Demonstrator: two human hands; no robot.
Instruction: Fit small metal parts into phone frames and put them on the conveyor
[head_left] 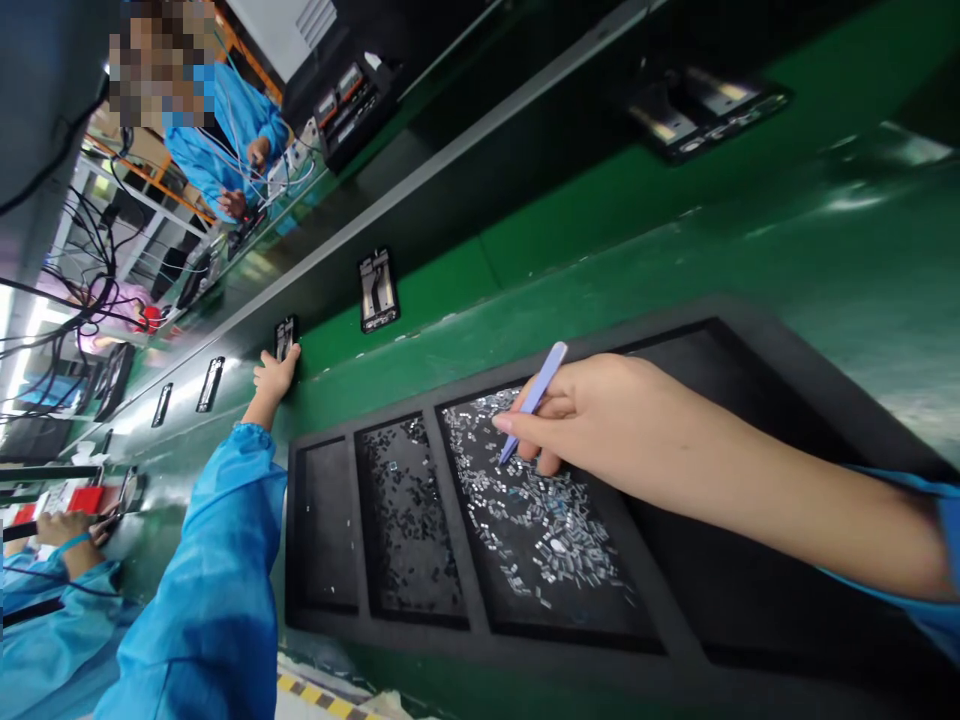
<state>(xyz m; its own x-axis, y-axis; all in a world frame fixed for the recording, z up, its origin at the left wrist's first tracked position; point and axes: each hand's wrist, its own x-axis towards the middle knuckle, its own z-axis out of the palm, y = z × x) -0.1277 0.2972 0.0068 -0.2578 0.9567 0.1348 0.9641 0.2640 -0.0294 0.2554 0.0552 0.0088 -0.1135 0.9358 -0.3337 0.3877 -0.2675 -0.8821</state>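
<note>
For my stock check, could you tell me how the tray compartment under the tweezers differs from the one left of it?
The compartment under the tweezers is wider and crowded with silvery pieces; its left neighbour is narrower, holding sparser, darker pieces. Both are black recesses in one tray.

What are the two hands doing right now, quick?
Left hand: on a black device on the belt; grip cannot be told.
Right hand: closed on tweezers, over small parts.
</note>
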